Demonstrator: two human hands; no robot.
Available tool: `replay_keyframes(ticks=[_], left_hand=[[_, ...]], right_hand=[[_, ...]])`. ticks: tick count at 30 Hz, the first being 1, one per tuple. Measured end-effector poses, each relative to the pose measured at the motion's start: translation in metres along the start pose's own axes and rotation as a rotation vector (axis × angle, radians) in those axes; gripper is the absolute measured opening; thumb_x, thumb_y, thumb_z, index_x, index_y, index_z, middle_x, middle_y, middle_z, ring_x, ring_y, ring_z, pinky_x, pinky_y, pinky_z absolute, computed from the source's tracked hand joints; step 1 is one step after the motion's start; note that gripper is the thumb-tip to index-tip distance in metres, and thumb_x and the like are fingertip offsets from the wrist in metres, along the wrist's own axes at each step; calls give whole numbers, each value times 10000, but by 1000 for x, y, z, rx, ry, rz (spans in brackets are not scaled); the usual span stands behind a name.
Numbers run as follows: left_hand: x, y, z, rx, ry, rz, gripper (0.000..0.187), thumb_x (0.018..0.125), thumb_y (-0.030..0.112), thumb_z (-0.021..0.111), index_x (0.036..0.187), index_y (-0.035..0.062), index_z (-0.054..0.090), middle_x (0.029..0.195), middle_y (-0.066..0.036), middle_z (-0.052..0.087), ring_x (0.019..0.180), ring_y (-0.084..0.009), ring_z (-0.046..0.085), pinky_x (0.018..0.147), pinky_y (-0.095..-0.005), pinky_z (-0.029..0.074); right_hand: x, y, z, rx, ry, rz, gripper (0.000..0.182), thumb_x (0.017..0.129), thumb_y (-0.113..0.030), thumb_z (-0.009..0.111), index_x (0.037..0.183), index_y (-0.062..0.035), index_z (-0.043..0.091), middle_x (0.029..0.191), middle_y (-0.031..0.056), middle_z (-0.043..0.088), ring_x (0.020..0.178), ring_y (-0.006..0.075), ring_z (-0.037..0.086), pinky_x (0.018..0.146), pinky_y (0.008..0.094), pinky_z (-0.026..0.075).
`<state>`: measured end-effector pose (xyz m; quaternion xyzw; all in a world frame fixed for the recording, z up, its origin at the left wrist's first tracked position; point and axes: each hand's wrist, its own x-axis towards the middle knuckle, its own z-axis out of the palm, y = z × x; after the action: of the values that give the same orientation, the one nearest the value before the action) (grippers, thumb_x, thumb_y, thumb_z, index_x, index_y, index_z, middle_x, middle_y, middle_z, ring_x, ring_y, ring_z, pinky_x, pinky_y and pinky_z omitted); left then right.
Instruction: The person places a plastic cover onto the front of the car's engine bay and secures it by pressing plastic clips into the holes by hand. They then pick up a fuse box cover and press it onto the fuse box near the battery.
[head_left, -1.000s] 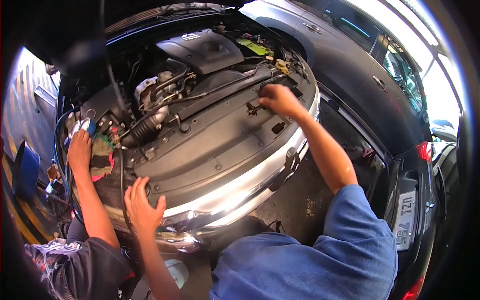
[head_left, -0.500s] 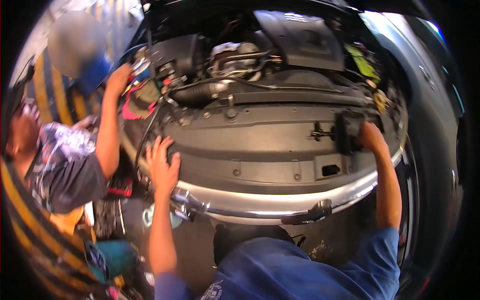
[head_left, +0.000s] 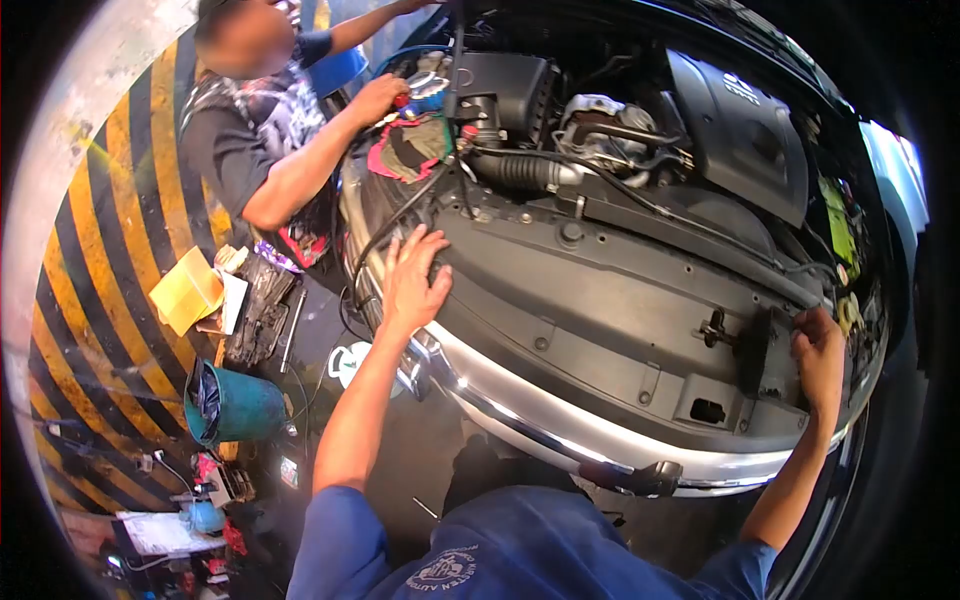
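My left hand (head_left: pixel 414 280) lies with its fingers spread on the left front corner of the black plastic cover (head_left: pixel 560 300) over the front of the engine bay. At the cover's right end my right hand (head_left: pixel 820 355) is closed, fingers curled at the edge of a black box-shaped part (head_left: pixel 770 355). A small dark fitting (head_left: pixel 714 328) sticks out on the left of this part. Its exact kind does not show. Below it is a rectangular opening (head_left: pixel 708 410) in the cover. The chrome-trimmed front edge (head_left: pixel 520 410) runs between my arms.
To the left a co-worker's hand (head_left: pixel 380 100) holds something red above a pink-edged cloth (head_left: pixel 408 150). The engine cover (head_left: pixel 735 130) and ribbed hose (head_left: pixel 515 168) lie behind. On the floor are a green bucket (head_left: pixel 240 405), yellow paper (head_left: pixel 187 290) and scattered tools.
The view has turned left, so the car appears farther right and more floor shows. My left hand stays on the cover and my right hand stays at the black part.
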<state>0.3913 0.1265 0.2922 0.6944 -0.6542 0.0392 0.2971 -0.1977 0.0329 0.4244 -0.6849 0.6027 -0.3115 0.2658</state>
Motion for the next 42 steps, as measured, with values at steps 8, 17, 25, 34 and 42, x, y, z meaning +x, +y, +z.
replay_keyframes(ticks=[8, 17, 25, 34, 42], left_hand=[[2, -5, -3, 69, -5, 111, 392, 895, 250, 641, 1236, 57, 653, 1395, -139, 614, 1429, -333, 447, 1224, -594, 200], [36, -78, -18, -103, -2, 386, 424, 894, 296, 653, 1213, 17, 681, 1359, -166, 630, 1379, -319, 501, 1209, -620, 215], [44, -103, -18, -205, -84, 476, 463, 950, 367, 569, 1227, 12, 678, 1385, -191, 603, 1382, -327, 489, 1222, -609, 185], [46, -110, -26, -243, -154, 523, 575, 894, 467, 647, 1297, 57, 659, 1418, -128, 570, 1434, -312, 397, 1224, -610, 164], [46, -112, -21, -302, -179, 511, 568, 916, 476, 656, 1294, 52, 667, 1361, -110, 602, 1420, -312, 410, 1204, -599, 213]], right_hand=[[-3, -107, 106, 150, -236, -114, 154, 881, 12, 671, 1035, 10, 669, 923, 2, 658, 795, 74, 565, 717, 235, 468], [-7, -254, 297, 211, -298, -62, 131, 865, -23, 749, 978, 19, 698, 772, 77, 648, 653, 128, 616, 607, 324, 506], [48, -348, 399, -251, -220, -313, 156, 840, -10, 663, 987, 37, 690, 842, 153, 727, 769, 266, 720, 716, 379, 563], [74, -337, 440, -633, -197, -213, 156, 819, -54, 635, 943, -1, 713, 886, 224, 718, 888, 425, 694, 810, 491, 553], [69, -333, 462, -767, -152, -72, 137, 850, -64, 670, 966, 7, 690, 890, 250, 701, 902, 453, 675, 815, 520, 544]])
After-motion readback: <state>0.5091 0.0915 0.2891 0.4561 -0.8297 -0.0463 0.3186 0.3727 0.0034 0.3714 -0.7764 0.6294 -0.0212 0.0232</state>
